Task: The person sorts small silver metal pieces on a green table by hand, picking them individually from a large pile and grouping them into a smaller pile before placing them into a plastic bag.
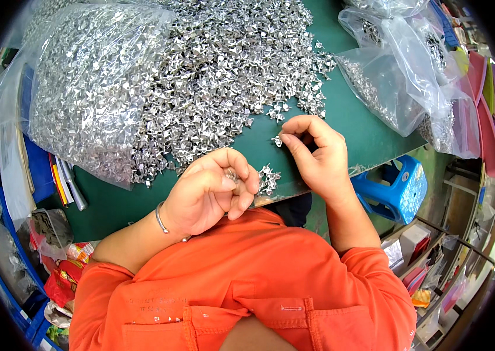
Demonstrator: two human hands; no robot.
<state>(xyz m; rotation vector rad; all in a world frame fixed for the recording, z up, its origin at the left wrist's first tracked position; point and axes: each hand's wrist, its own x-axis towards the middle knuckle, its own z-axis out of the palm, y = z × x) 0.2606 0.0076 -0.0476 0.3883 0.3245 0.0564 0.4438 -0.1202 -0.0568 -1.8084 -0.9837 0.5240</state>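
A large heap of small silvery bent metal pieces (pixel 224 76) covers much of the green table (pixel 323 96). My right hand (pixel 318 152) is at the heap's near right edge, thumb and forefinger pinched together at a single small metal piece (pixel 277 140). To its left, my left hand (pixel 212 186) is turned palm up with its fingers curled in. Something shiny shows between those fingers, too small to make out. A little cluster of metal pieces (pixel 268 180) lies by the table's front edge, just right of my left fingertips.
A clear plastic bag (pixel 95 76) full of the same pieces rests at the left. More clear bags (pixel 388 76) with metal parts lie at the right. A blue plastic stool (pixel 402 187) stands beyond the table's right edge. Pens (pixel 63 181) lie near the left edge.
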